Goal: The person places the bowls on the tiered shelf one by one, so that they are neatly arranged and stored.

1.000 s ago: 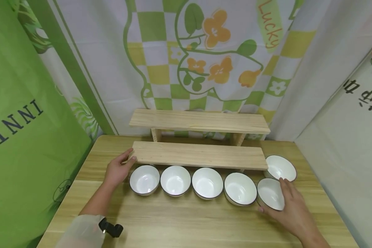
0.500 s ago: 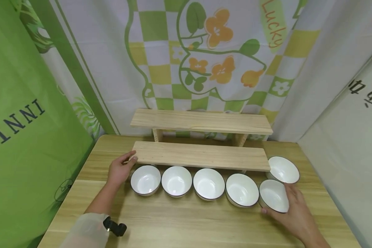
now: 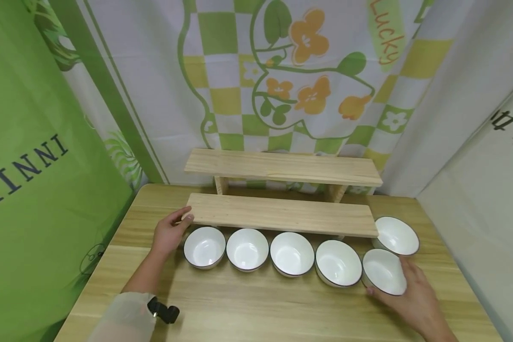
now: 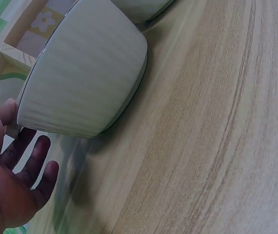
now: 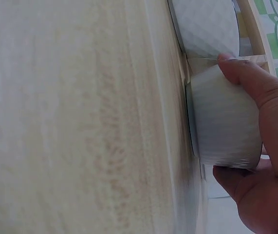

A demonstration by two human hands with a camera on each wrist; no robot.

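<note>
In the head view, the right hand (image 3: 412,298) grips the end bowl (image 3: 383,272), rightmost in the front row; the left hand (image 3: 169,236) pinches the lower shelf (image 3: 282,214). The left wrist view shows this pinch beside the leftmost bowl (image 4: 83,70); light pressure seems enough. In the right wrist view, fingers (image 5: 228,180) clasp the end bowl's opposite sides; better not to knock the neighbour bowl (image 5: 207,27).

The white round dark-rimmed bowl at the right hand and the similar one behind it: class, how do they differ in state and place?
The front bowl is gripped by the person's right hand; the rear bowl is not. The front bowl ends the row of bowls; the rear bowl sits outside it, by the pale wooden lower board's right end. Both are white inside, dark-rimmed and empty.
</note>
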